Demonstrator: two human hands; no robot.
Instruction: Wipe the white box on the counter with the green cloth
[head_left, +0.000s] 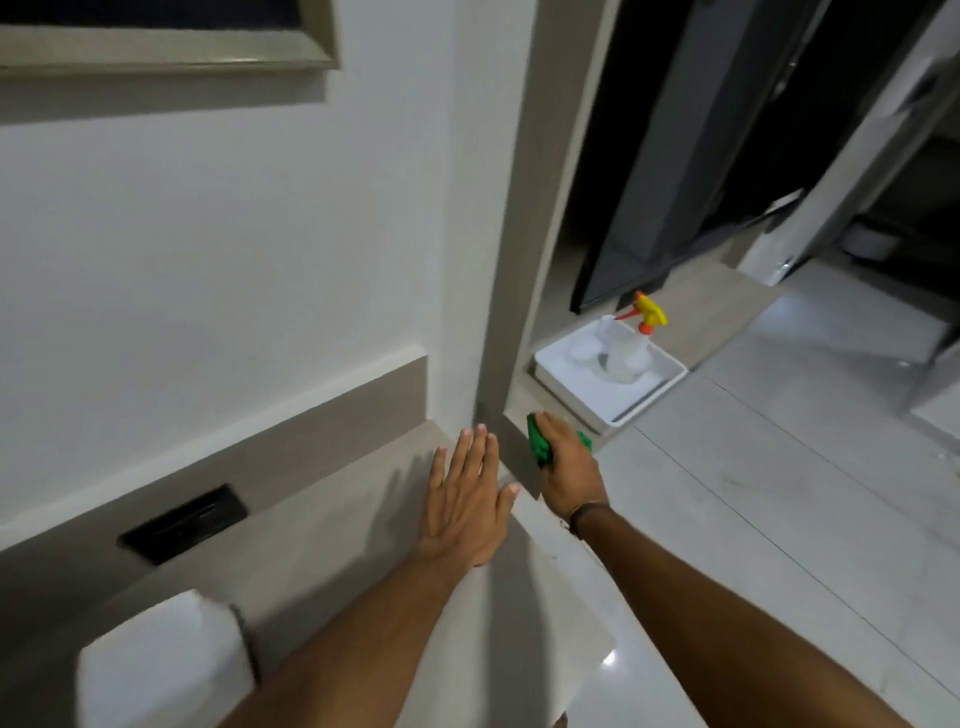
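The white box (156, 670) stands at the bottom left on the beige counter (322, 561), blurred and partly cut by my left forearm. My left hand (467, 499) lies flat on the counter with fingers spread, holding nothing. My right hand (569, 467) is closed over the green cloth (537, 441), pressing it on a lower ledge just past the counter's right end. Both hands are well away from the white box.
A white tray (670, 387) on the lower ledge holds a clear spray bottle (631, 345) with a yellow and orange trigger. A black socket panel (184, 522) sits in the counter's back strip. White wall stands behind; tiled floor (779, 493) lies to the right.
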